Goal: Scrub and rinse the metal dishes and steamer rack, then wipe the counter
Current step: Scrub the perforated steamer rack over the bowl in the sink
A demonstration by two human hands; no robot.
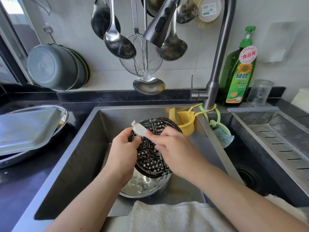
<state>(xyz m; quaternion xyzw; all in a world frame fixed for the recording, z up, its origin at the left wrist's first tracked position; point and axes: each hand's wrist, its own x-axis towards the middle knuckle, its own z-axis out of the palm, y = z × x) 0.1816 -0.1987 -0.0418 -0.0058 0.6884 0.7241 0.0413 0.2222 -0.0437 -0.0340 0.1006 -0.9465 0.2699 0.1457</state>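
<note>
Over the left sink basin [80,148] I hold a round perforated steamer rack [150,158], tilted up on edge. My left hand [124,151] grips its left rim. My right hand [173,151] holds a white brush [139,129] whose head lies across the rack's upper left part. Below the rack a round metal dish [142,185] sits on the sink bottom. On the dark counter to the left, a square metal tray [28,129] lies stacked on other metal dishes.
The faucet spray head [160,24] hangs above the basin, among ladles and a wire skimmer [142,59]. Green dish soap [239,69] and a glass jar [260,92] stand behind the right basin [270,136]. A yellow holder [185,121] and scrubber [223,137] hang on the divider. A white towel [175,216] drapes the front edge.
</note>
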